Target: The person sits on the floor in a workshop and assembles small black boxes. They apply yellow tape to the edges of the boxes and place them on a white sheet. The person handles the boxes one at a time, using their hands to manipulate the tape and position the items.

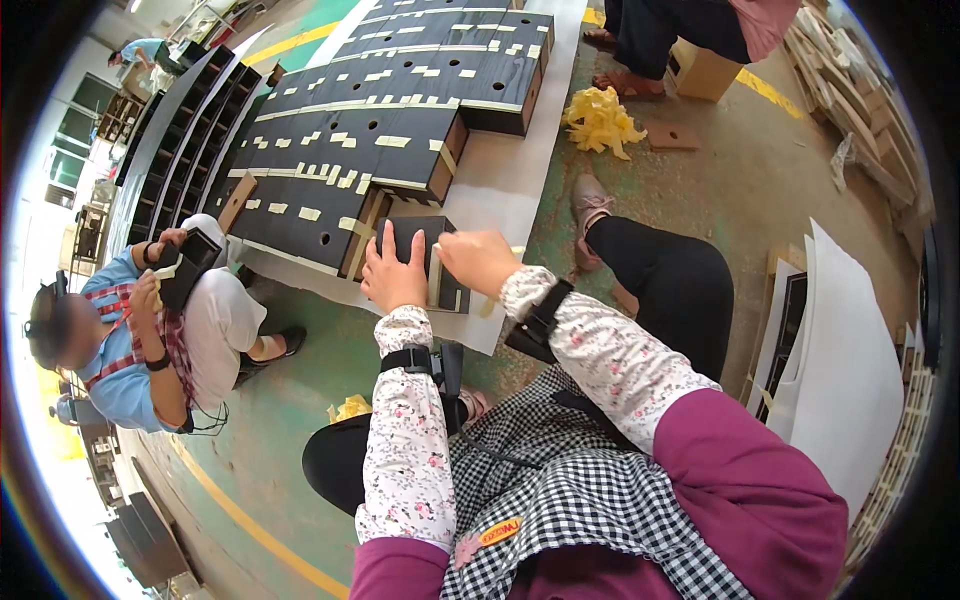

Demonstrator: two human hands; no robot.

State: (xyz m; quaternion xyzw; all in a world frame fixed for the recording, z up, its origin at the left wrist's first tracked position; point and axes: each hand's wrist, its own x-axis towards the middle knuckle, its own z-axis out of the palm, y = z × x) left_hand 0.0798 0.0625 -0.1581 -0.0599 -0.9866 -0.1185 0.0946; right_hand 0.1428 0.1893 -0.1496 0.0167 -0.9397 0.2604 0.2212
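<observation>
My left hand (394, 278) rests on a small black box (432, 227) at the near end of the rows, its fingers spread over the top. Beside it, my right hand (478, 264) is closed at the box's right edge. A pale strip of masking tape (435, 272) runs down that edge below its fingertips, and the fingers appear to pinch the tape; their grip is partly hidden. Just past this box lie long rows of black boxes (285, 190), with short tape pieces across their tops and round holes in some.
White sheeting (497, 195) lies under the boxes. A co-worker (140, 340) sits at left holding a black box (190, 268). Crumpled yellow tape (602, 122) and a brown board (672, 136) lie on the floor. White panels (840, 370) lean at right; another person (690, 35) sits beyond.
</observation>
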